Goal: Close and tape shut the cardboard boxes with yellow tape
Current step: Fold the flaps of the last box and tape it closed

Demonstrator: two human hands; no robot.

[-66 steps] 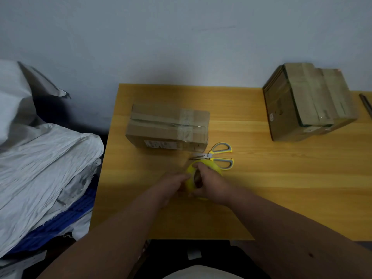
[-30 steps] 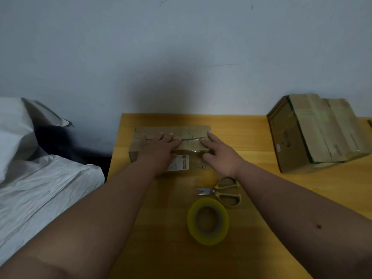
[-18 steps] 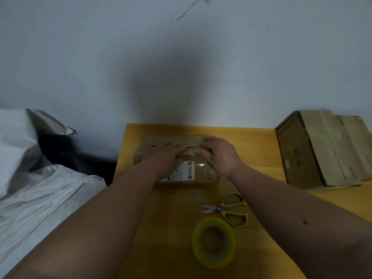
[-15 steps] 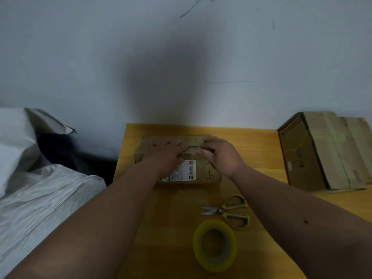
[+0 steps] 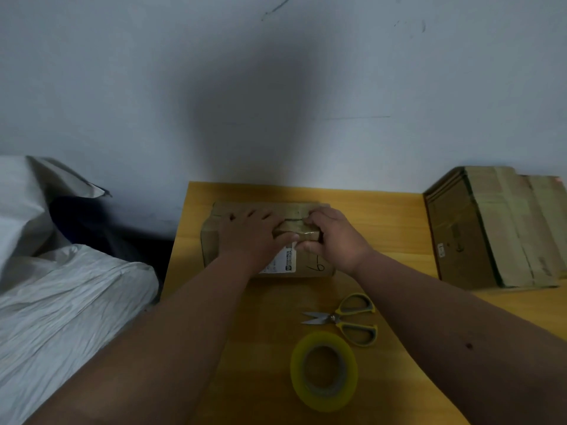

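Head cam: left hand (image 5: 251,237) flat, fingers spread on the small cardboard box (image 5: 310,265); right hand (image 5: 334,237) curls round its crinkly taped flap. Glossy yellow tape roll (image 5: 324,371) nearby.

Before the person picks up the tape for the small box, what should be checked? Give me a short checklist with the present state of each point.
1. Flaps of the small box held down: ok, the left hand lies flat on top and the right hand curls over the front top edge.
2. Flaps fully flush at the seam: cannot tell, the hands cover most of it.
3. Yellow tape roll within reach: ok, it lies flat on the table near the person.
4. Loose tape end easy to find: cannot tell.
5. Scissors ready: ok, beside the roll.
6. A hand free for the roll: not ok, both are on the box.
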